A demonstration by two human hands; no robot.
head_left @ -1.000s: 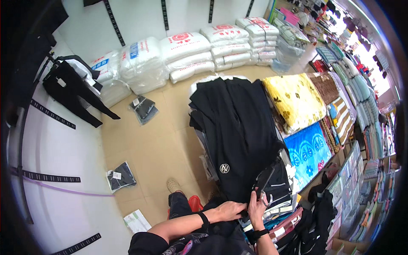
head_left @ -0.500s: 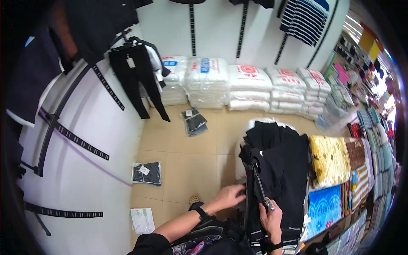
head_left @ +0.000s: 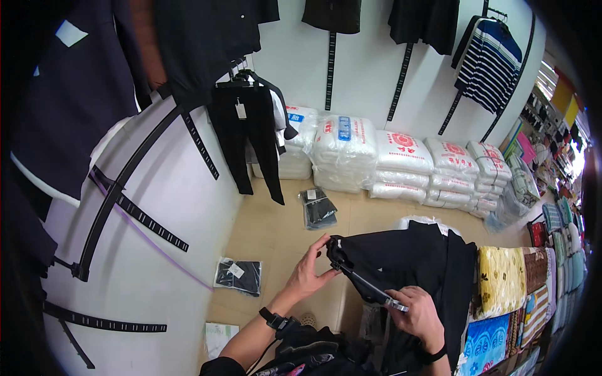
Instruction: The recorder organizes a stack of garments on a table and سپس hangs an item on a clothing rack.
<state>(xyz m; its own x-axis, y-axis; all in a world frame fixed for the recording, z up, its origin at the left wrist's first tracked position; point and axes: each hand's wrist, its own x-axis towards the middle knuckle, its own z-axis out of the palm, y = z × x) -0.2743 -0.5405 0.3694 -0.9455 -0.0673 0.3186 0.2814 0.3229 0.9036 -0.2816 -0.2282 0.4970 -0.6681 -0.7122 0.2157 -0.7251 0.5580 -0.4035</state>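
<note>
Black trousers hang from a dark clip hanger, its bar slanting between my hands. My right hand is closed round the hanger's near end, where a silvery clip shows. At the far end, my left hand has its thumb and forefinger on either side of the black clip, with the trousers' waist corner beside it. The trousers' legs stretch right over a pile of dark garments. Part of that pile is hidden under them.
Plastic-wrapped white bundles line the far wall. Packaged dark garments lie on the tiled floor to the left. Black trousers hang on the left wall rack. Folded yellow and blue textiles are stacked at right.
The hanger's far end has swung left, pulling the trousers' waist off the pile. My left hand has moved up to that end. The whole view has shifted.
</note>
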